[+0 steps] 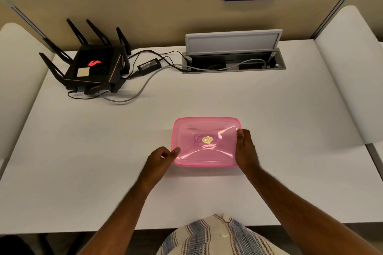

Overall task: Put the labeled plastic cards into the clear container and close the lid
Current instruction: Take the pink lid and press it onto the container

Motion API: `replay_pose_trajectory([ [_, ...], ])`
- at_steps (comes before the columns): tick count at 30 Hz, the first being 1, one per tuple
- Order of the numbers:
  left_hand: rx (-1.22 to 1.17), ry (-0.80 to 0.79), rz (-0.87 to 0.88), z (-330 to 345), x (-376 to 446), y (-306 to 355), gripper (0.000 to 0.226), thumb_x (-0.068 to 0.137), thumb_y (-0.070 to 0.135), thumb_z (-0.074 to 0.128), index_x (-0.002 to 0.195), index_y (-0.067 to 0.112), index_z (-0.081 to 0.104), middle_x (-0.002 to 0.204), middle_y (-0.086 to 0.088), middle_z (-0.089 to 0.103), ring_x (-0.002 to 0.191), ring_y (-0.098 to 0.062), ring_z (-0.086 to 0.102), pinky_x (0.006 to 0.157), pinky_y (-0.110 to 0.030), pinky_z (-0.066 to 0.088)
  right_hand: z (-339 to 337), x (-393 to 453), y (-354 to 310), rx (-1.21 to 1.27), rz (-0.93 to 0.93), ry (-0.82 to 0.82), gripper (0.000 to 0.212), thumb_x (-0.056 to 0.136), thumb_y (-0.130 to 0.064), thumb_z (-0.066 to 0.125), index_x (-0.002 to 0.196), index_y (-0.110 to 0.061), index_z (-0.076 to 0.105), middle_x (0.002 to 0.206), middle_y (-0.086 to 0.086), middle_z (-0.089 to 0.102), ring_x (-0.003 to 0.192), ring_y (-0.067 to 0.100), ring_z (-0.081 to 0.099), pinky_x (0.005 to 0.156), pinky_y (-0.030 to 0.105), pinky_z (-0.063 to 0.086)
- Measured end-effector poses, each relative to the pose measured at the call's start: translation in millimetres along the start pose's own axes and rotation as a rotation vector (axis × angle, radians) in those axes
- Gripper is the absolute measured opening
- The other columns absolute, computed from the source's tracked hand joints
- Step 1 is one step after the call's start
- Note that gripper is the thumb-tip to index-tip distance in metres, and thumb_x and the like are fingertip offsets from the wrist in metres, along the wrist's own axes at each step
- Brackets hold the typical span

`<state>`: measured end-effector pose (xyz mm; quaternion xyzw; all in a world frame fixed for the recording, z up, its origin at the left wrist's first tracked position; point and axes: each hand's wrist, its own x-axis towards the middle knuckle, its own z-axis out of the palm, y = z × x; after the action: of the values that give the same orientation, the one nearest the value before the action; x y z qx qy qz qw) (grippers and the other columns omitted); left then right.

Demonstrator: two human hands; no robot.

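We see the pink see-through lid (206, 142) on the container, near the front edge of the white table (269, 109), its long side running left to right. Our left hand (160, 160) pinches its left corner. Our right hand (245, 149) grips its right edge.

Both hands, left hand (160, 158) and right hand (245, 148), flank the pink lid (205, 141) (seemingly closed) on the table (290, 130).
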<state>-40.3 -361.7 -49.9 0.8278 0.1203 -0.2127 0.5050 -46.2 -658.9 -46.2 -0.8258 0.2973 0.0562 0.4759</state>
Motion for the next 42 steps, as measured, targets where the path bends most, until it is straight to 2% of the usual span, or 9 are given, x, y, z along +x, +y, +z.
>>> replay_pose_trajectory([
  [2, 0.104, -0.059, -0.008, 0.5, -4.6, -1.7, 0.079, 0.077, 0.087, 0.057, 0.072, 0.008, 0.06, 0.065, -0.005, 0.067, 0.057, -0.009, 0.057, 0.063, -0.03, 0.048, -0.1, -0.4, -0.5, -0.008, -0.001, 0.001, 0.048, 0.106, -0.058, 0.018, 0.122, -0.023, 0.048, 0.113, 0.006, 0.067, 0.1, 0.032, 0.063, 0.086, 0.045, 0.052],
  [4, 0.141, -0.112, -0.024, 2.3, -7.7, -2.4, 0.079, 0.079, 0.086, 0.056, 0.067, 0.008, 0.065, 0.061, -0.003, 0.071, 0.054, -0.008, 0.061, 0.06, -0.028, 0.049, -0.1, -0.6, -0.8, -0.015, 0.004, 0.002, 0.049, 0.106, -0.059, 0.018, 0.122, -0.024, 0.047, 0.113, 0.007, 0.067, 0.1, 0.033, 0.063, 0.086, 0.045, 0.052],
  [9, -0.056, -0.157, -0.076, 5.8, -9.8, -3.6, 0.063, 0.076, 0.079, 0.067, 0.063, 0.017, 0.067, 0.061, -0.005, 0.07, 0.058, -0.014, 0.066, 0.058, -0.03, 0.052, -0.1, -1.4, -1.2, -0.029, 0.01, 0.007, 0.05, 0.105, -0.06, 0.017, 0.124, -0.025, 0.047, 0.117, 0.008, 0.067, 0.104, 0.034, 0.063, 0.091, 0.049, 0.052],
  [20, -0.267, -0.133, -0.104, 13.4, -11.5, -5.3, 0.059, 0.078, 0.059, 0.074, 0.082, 0.0, 0.068, 0.065, -0.007, 0.065, 0.063, -0.02, 0.062, 0.07, -0.037, 0.06, 1.0, -0.2, -0.7, -0.024, 0.003, 0.012, 0.049, 0.105, -0.06, 0.017, 0.123, -0.025, 0.047, 0.118, 0.008, 0.067, 0.104, 0.034, 0.063, 0.092, 0.05, 0.052],
  [26, -0.339, -0.106, -0.059, 21.3, -10.5, -18.4, 0.04, 0.091, 0.046, 0.074, 0.069, 0.013, 0.068, 0.062, -0.004, 0.062, 0.06, -0.016, 0.058, 0.069, -0.036, 0.054, 2.1, 1.4, 2.3, -0.022, 0.005, 0.015, 0.047, 0.105, -0.06, 0.018, 0.121, -0.026, 0.046, 0.113, 0.006, 0.067, 0.1, 0.033, 0.064, 0.09, 0.05, 0.053],
  [29, -0.361, -0.095, -0.036, 24.3, -9.8, -23.4, 0.046, 0.088, 0.051, 0.073, 0.073, 0.008, 0.068, 0.062, -0.003, 0.061, 0.061, -0.016, 0.057, 0.069, -0.036, 0.051, 2.3, 2.5, 3.3, -0.023, 0.008, 0.016, 0.047, 0.104, -0.061, 0.018, 0.12, -0.027, 0.047, 0.112, 0.006, 0.067, 0.099, 0.033, 0.063, 0.09, 0.05, 0.053],
  [33, -0.333, -0.105, 0.003, 24.0, -9.0, -26.0, 0.046, 0.084, 0.06, 0.072, 0.069, 0.016, 0.069, 0.061, -0.003, 0.062, 0.061, -0.017, 0.059, 0.068, -0.034, 0.051, 3.6, 4.2, 6.5, -0.018, 0.004, 0.023, 0.047, 0.104, -0.061, 0.018, 0.118, -0.026, 0.047, 0.11, 0.006, 0.067, 0.097, 0.032, 0.064, 0.086, 0.047, 0.053],
  [39, -0.149, -0.234, -0.003, 2.7, 3.7, -16.2, 0.078, 0.07, 0.084, 0.067, 0.062, 0.007, 0.066, 0.058, -0.008, 0.067, 0.057, -0.017, 0.063, 0.065, -0.028, 0.053, -1.1, 9.5, 9.4, 0.055, -0.007, -0.022, 0.042, 0.107, -0.055, 0.026, 0.119, -0.023, 0.05, 0.103, -0.004, 0.064, 0.092, 0.018, 0.062, 0.076, 0.034, 0.045],
  [42, -0.034, -0.144, 0.032, -7.8, 18.3, -4.0, 0.081, 0.084, 0.083, 0.053, 0.063, 0.005, 0.058, 0.056, -0.006, 0.062, 0.056, -0.016, 0.058, 0.064, -0.031, 0.048, -7.0, 17.3, 6.5, 0.149, 0.015, -0.004, 0.032, 0.107, -0.045, 0.037, 0.114, -0.02, 0.056, 0.097, -0.014, 0.061, 0.089, 0.01, 0.059, 0.069, 0.027, 0.043],
])
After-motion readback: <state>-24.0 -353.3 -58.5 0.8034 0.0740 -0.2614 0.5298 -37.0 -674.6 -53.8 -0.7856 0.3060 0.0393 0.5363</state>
